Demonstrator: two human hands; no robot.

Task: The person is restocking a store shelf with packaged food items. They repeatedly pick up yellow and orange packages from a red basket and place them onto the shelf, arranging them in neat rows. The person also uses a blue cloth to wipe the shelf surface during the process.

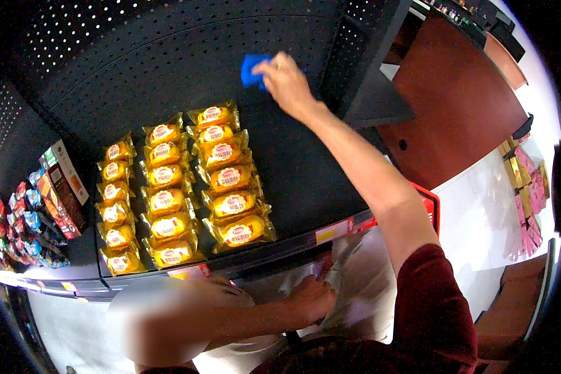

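Observation:
My right hand (pixel 285 84) reaches over the back of a black metal shelf (pixel 299 173) and grips a blue cloth (pixel 251 71) near the perforated back panel. My left hand (pixel 315 297) is low, in front of the shelf edge by my lap; its fingers look curled, and whether it holds anything is hard to tell in the shade. Left of my right arm, yellow-wrapped bread packs stand in a left row (pixel 114 191), a middle row (pixel 165 175) and a right row (pixel 227 177), running from the back to the front edge.
A brown display box (pixel 63 191) and bagged snacks (pixel 32 224) are at the left. Price labels (pixel 332 232) line the front edge. A red-rimmed basket or sign (pixel 430 205) is by my right elbow. Pink and gold packages (pixel 526 187) lie at the far right.

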